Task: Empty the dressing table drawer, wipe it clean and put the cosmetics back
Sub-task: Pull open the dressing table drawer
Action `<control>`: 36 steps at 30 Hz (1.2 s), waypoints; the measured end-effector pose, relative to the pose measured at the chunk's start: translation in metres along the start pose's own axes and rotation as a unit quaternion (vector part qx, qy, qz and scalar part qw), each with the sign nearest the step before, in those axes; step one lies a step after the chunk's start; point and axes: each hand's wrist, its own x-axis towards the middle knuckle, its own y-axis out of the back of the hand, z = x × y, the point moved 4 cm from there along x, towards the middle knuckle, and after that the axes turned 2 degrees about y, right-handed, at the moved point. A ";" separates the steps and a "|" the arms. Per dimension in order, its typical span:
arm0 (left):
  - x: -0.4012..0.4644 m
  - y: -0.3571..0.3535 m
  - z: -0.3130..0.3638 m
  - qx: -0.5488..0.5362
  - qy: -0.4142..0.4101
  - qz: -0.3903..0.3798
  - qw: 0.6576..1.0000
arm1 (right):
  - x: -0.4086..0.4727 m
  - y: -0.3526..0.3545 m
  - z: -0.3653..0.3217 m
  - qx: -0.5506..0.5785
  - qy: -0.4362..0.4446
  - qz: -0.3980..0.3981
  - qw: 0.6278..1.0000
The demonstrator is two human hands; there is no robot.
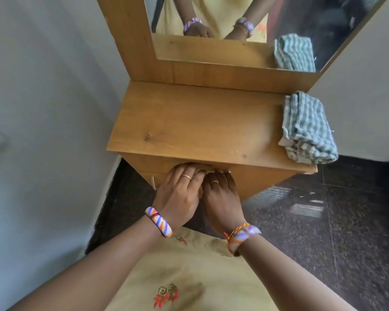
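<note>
A wooden dressing table (195,124) stands against the wall with a mirror (256,25) above it. Under its top is the drawer front (252,178), pushed in, so no cosmetics show. My left hand (180,191) and my right hand (222,196) lie side by side on the middle of the drawer front, fingers curled over its top edge just below the tabletop. A folded green checked cloth (308,129) lies on the right end of the tabletop.
A small white handle (153,182) shows on a lower front, left of my hands. A pale wall stands close on the left. Dark speckled floor (323,221) spreads to the right. The mirror reflects my hands and the cloth.
</note>
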 end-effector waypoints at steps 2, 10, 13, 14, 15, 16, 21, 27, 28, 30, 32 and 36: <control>-0.004 0.001 -0.001 -0.021 0.002 0.044 0.999 | 0.001 0.000 -0.004 0.018 -0.018 0.007 1.000; -0.011 0.031 0.000 0.014 0.004 0.014 1.000 | -0.014 0.012 -0.013 0.048 -0.040 -0.042 0.997; -0.013 0.046 0.002 0.047 0.002 0.001 0.999 | -0.030 0.016 -0.022 0.024 -0.030 -0.057 0.998; -0.015 0.052 0.004 0.048 0.002 -0.007 0.999 | -0.036 0.017 -0.025 0.020 -0.025 -0.059 0.998; -0.016 0.057 0.006 0.043 0.008 -0.018 0.999 | -0.043 0.019 -0.028 0.017 -0.016 -0.062 0.998; -0.017 0.060 0.006 0.032 0.023 -0.041 0.998 | -0.051 0.022 -0.031 0.014 -0.004 -0.067 0.998; -0.021 0.079 0.009 -0.045 0.079 -0.179 0.980 | -0.082 0.036 -0.041 0.019 0.026 -0.210 0.977; -0.031 0.085 0.016 -0.102 0.066 -0.319 0.940 | -0.104 0.090 -0.053 0.101 0.079 -0.321 0.938; -0.033 0.085 0.018 -0.100 0.061 -0.333 0.936 | -0.105 0.101 -0.052 0.149 0.070 -0.313 0.935; -0.037 0.084 0.021 -0.096 0.054 -0.365 0.924 | -0.104 0.113 -0.046 0.251 0.025 -0.308 0.917; -0.041 0.084 0.024 -0.108 0.053 -0.405 0.907 | -0.101 0.116 -0.041 0.263 0.003 -0.285 0.922; -0.049 0.082 0.029 -0.139 0.052 -0.490 0.859 | -0.095 0.099 -0.036 0.252 -0.022 -0.302 0.919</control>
